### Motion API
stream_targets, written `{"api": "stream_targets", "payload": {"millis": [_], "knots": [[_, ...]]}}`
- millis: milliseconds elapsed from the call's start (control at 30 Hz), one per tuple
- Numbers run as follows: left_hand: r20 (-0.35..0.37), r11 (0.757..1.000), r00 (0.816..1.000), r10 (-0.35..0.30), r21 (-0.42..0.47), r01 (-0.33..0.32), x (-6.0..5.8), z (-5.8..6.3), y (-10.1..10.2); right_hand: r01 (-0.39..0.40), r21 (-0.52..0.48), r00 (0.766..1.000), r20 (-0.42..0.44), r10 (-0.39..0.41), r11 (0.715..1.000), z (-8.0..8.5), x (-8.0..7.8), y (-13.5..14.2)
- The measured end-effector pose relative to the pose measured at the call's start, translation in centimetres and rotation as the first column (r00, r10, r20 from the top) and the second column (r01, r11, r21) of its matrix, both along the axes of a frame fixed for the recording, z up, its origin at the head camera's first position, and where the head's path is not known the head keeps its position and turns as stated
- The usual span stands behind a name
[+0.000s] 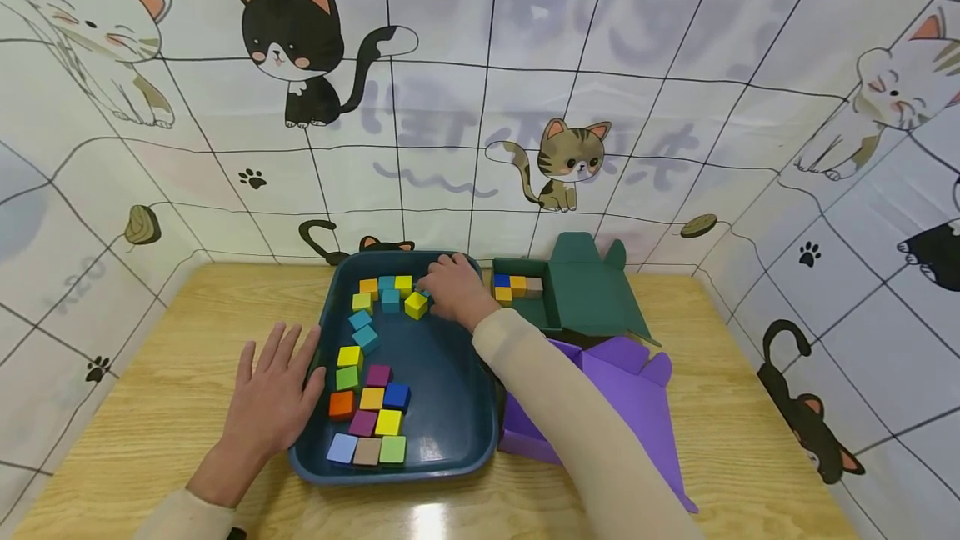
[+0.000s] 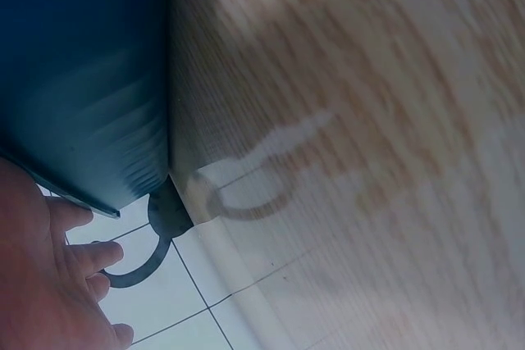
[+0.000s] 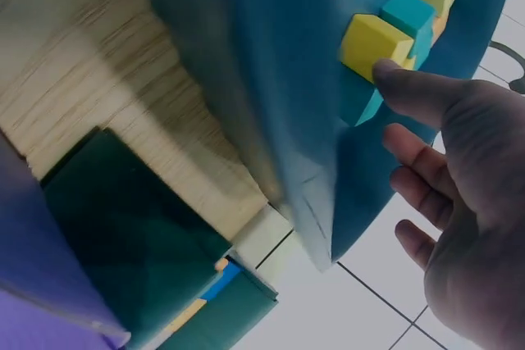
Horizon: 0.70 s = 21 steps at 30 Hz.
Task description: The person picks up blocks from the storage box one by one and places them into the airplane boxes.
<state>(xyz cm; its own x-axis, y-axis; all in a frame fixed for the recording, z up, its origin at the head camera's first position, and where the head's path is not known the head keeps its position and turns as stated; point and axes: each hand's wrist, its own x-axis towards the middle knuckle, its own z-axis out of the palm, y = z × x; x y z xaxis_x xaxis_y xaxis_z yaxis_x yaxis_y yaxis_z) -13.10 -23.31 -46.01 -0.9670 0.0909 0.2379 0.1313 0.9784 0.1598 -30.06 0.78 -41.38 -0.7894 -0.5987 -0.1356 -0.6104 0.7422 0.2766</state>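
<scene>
My left hand (image 1: 273,394) lies along the left rim of the blue tray (image 1: 442,407), fingers spread and straight; in the left wrist view this hand (image 2: 49,268) shows at the lower left beside the tray's outer wall (image 2: 90,88). My right hand (image 1: 453,288) reaches into the tray's far right corner. The right wrist view shows this hand (image 3: 484,178) with its thumb tip right at a yellow cube (image 3: 373,45), the other fingers loosely bent and apart from it. A teal cube (image 3: 357,97) sits just below that yellow one.
More coloured cubes stand down the tray's left side, such as an orange one (image 1: 342,405) and a dark blue one (image 1: 397,396). Right of the tray, an open green box (image 1: 551,307) holds several cubes. An open purple box (image 1: 525,436) lies nearer, partly behind my right arm.
</scene>
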Motion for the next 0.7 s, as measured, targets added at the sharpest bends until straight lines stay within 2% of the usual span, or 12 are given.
{"api": "stream_targets", "payload": {"millis": [267,533,700], "knots": [[0.001,1.0,1.0,0.008,-0.016,-0.008,-0.1,-0.1,0.1,0.005,0.001,1.0,0.027,-0.005,1.0,0.3,-0.4,-1.0],[-0.002,1.0,1.0,0.01,-0.014,-0.01,-0.1,-0.1,0.1,0.038,0.058,0.998,0.047,-0.04,0.998,0.0,-0.2,-1.7],[0.006,1.0,1.0,0.015,-0.018,-0.014,0.0,0.1,0.1,0.029,0.043,0.998,0.048,-0.031,0.999,-0.2,-0.1,-1.9]]}}
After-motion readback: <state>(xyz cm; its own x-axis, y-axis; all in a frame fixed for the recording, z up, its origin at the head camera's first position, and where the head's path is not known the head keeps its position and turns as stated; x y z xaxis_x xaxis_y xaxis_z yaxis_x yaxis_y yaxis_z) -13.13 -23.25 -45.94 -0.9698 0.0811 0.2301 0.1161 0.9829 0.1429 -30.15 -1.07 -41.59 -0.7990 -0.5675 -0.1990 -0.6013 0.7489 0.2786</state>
